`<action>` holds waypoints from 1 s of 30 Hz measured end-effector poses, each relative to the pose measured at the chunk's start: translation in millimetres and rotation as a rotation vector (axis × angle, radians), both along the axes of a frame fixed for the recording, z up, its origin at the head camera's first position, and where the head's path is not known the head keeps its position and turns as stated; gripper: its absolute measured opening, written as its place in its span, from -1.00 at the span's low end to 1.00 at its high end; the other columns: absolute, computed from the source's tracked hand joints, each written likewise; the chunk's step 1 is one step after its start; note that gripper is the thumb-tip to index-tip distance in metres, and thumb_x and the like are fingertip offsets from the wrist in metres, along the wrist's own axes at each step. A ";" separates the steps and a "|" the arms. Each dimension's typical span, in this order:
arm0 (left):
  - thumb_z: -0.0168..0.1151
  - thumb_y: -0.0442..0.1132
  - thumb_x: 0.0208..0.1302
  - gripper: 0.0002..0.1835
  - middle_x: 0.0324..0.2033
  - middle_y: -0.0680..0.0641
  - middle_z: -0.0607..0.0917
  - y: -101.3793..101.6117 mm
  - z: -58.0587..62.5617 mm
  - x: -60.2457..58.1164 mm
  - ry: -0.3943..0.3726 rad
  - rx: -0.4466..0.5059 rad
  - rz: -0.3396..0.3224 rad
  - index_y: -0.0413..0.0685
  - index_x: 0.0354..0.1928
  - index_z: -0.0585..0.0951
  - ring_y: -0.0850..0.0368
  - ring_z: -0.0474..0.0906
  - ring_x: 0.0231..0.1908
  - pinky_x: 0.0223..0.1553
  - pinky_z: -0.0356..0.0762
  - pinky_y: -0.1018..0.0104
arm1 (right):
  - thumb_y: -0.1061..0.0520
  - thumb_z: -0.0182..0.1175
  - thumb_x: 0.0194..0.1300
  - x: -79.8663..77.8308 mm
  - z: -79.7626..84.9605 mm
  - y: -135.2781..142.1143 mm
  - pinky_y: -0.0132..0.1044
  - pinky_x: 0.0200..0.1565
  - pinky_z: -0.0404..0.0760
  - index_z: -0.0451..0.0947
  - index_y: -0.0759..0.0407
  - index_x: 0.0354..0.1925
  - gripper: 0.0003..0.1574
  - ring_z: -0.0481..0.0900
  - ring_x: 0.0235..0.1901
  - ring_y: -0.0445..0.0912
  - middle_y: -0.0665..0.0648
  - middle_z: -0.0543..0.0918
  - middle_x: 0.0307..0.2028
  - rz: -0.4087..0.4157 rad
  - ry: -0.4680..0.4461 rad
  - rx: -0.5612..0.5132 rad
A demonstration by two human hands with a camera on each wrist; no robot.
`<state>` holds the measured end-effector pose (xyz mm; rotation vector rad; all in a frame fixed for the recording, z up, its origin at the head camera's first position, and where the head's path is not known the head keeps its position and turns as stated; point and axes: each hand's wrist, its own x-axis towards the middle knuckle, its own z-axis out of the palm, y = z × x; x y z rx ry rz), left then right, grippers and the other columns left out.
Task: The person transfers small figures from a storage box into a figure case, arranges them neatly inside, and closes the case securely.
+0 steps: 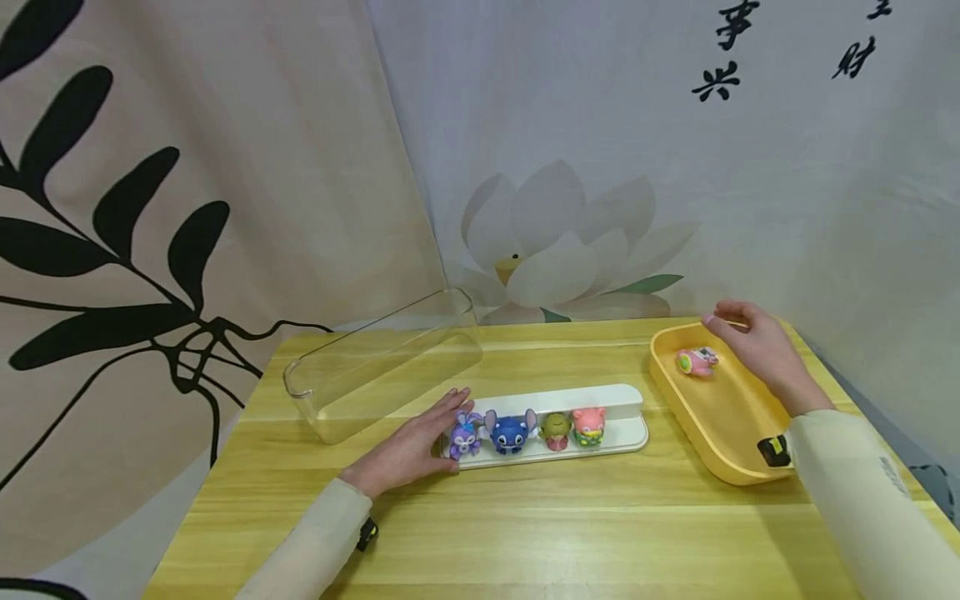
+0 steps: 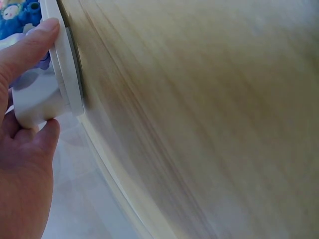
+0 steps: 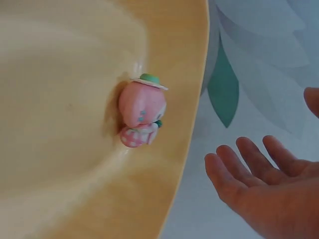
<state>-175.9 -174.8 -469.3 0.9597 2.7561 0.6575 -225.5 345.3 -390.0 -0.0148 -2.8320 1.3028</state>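
My left hand (image 1: pixel 408 446) grips the left end of a white stepped display base (image 1: pixel 630 429), with the thumb at its front edge and the other fingers round the end and back. Along the base stand a purple long-eared figurine (image 1: pixel 465 435), a blue big-eared one (image 1: pixel 510 433), one with an olive-green head (image 1: pixel 556 431) and a pink pig-like one (image 1: pixel 588 425). Over the far end of a yellow tray (image 1: pixel 750 417), my right hand (image 1: pixel 761 346) holds nothing, its fingers loosely bent. A pink figurine with a green-topped hat (image 3: pixel 142 107) lies inside the tray, near that hand.
A clear plastic cover (image 1: pixel 390 367) lies on the wooden table (image 1: pixel 570 525), behind and left of the base. Printed curtains (image 1: pixel 585 108) hang right behind the table's far edge. The tray sits close to the table's right edge.
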 end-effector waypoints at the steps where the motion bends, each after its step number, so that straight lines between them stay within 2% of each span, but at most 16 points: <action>1: 0.57 -0.10 0.19 0.04 0.65 -0.01 0.00 0.1 0.3 0.0 -0.002 -0.001 0.000 0.03 0.63 0.19 0.02 -0.11 0.61 0.50 0.19 -0.03 | -0.37 -0.03 0.56 -1.1 -1.2 0.4 0.43 0.35 0.26 0.10 0.44 0.53 0.05 0.23 0.42 0.47 0.53 0.27 0.45 0.006 -0.010 0.007; 5: 0.57 -0.11 0.19 0.04 0.65 -0.01 0.00 0.5 0.8 0.0 -0.005 0.001 0.000 0.04 0.63 0.18 0.02 -0.11 0.61 0.50 0.19 -0.03 | -0.40 -0.07 0.56 -5.2 -5.2 3.3 0.43 0.37 0.22 0.06 0.47 0.54 0.10 0.17 0.42 0.48 0.58 0.21 0.46 0.041 -0.086 0.022; 9: 0.57 -0.11 0.19 0.04 0.65 -0.01 0.00 0.6 0.7 -0.1 -0.005 0.002 -0.003 0.03 0.63 0.18 0.02 -0.11 0.61 0.50 0.19 -0.04 | -0.43 -0.13 0.56 -9.1 -8.4 6.7 0.38 0.37 0.29 -0.01 0.54 0.53 0.16 0.21 0.38 0.47 0.62 0.14 0.46 0.068 -0.188 0.020; 13: 0.56 -0.11 0.19 0.03 0.65 -0.02 0.00 0.6 0.9 0.1 -0.007 0.005 -0.007 0.02 0.63 0.19 0.02 -0.11 0.61 0.50 0.18 -0.04 | -0.41 -0.16 0.58 -12.4 -13.8 7.8 0.33 0.36 0.36 0.00 0.60 0.50 0.15 0.22 0.37 0.44 0.62 0.14 0.45 0.074 -0.247 -0.013; 18: 0.56 -0.11 0.19 0.03 0.65 -0.01 0.00 0.7 0.6 0.5 -0.006 0.007 -0.007 0.03 0.63 0.19 0.03 -0.11 0.61 0.50 0.18 -0.03 | -0.37 -0.16 0.61 -14.8 -22.6 9.6 0.35 0.37 0.34 -0.01 0.62 0.50 0.12 0.14 0.43 0.46 0.62 0.11 0.46 0.087 -0.280 -0.038; 27: 0.56 -0.12 0.19 0.03 0.65 0.00 0.00 0.8 -0.9 0.5 -0.005 0.017 0.000 0.05 0.63 0.19 0.04 -0.11 0.61 0.50 0.19 -0.04 | -0.39 -0.19 0.60 -18.2 -31.2 15.7 0.34 0.38 0.30 -0.04 0.63 0.49 0.14 0.20 0.38 0.46 0.63 0.12 0.45 0.105 -0.304 -0.021; 30: 0.57 -0.12 0.19 0.02 0.65 0.06 -0.03 0.5 -0.4 0.8 -0.006 0.020 0.002 0.04 0.62 0.20 0.05 -0.12 0.61 0.50 0.18 -0.04 | -0.38 -0.19 0.61 -18.4 -32.5 16.3 0.35 0.38 0.29 -0.05 0.63 0.50 0.14 0.19 0.39 0.47 0.64 0.10 0.45 0.116 -0.315 -0.020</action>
